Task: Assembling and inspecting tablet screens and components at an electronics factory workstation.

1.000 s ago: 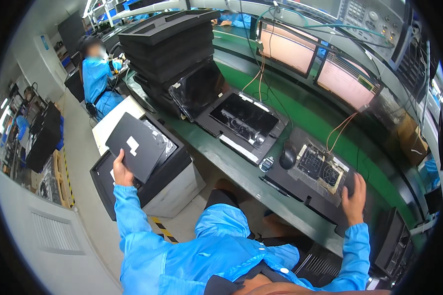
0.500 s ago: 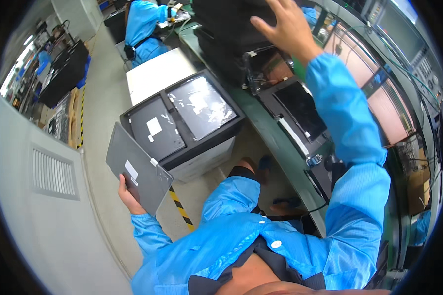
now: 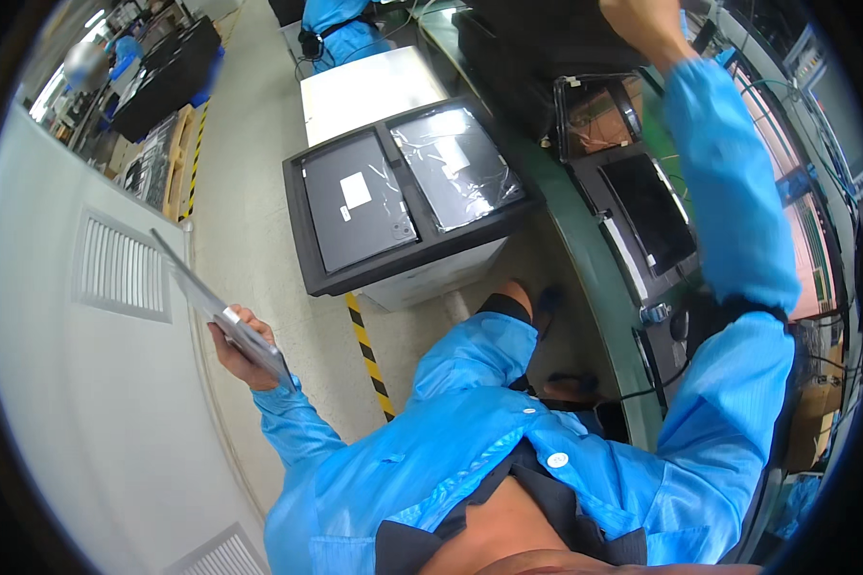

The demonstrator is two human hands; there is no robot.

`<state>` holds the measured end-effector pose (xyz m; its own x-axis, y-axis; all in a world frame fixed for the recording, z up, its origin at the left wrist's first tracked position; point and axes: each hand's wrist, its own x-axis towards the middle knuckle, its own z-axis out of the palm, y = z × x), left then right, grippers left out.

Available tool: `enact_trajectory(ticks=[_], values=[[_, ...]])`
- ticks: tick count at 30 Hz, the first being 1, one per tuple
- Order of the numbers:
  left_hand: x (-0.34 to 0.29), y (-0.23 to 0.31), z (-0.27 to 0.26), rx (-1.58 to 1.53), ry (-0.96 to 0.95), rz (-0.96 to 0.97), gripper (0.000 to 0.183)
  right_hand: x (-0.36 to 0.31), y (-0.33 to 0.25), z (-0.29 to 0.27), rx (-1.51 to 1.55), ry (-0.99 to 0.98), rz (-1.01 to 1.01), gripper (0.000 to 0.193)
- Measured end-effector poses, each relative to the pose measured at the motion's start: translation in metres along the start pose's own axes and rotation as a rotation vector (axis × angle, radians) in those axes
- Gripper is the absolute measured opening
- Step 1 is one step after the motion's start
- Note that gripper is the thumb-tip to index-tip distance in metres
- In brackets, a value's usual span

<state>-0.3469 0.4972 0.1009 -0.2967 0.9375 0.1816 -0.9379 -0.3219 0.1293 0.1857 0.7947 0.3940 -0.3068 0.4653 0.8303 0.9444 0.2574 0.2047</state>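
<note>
Person in bright blue long-sleeved work coat w/ white snap buttons, open over a dark collar; bare left hand (image 3: 243,345), right hand (image 3: 633,19).

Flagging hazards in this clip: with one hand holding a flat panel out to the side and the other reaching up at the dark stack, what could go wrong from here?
1. The left hand holds the thin grey panel by one end only; its far end sticks out toward the grey wall and might knock it or slip from the grip.
2. The right hand is raised to the dark stack above the green bench; a one-handed pull could tip it.
</note>
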Motion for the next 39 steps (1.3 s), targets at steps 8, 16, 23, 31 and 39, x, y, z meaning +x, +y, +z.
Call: enact_trajectory(ticks=[8, 16, 23, 31, 39], values=[[0.023, -0.025, 0.052, 0.632, 0.211, 0.269, 0.041, -0.159, -0.082, -0.022, 0.491, -0.198, -0.325, 0.044], [0.072, -0.06, 0.008, 0.494, 0.228, -0.251, 0.042, -0.282, -0.146, 0.087, 0.862, -0.37, -0.107, 0.043], [0.097, -0.129, 0.032, 0.645, 0.267, -0.592, 0.045, -0.292, -0.123, 0.014, 0.75, -0.324, 0.159, 0.044], [0.116, -0.135, 0.075, 0.973, 0.339, -0.541, 0.049, -0.373, -0.047, -0.162, 0.315, -0.525, 0.694, 0.018], [0.145, -0.134, 0.032, 0.899, 0.307, -0.511, 0.048, -0.466, -0.099, -0.23, -0.196, -0.721, 0.863, 0.024]])
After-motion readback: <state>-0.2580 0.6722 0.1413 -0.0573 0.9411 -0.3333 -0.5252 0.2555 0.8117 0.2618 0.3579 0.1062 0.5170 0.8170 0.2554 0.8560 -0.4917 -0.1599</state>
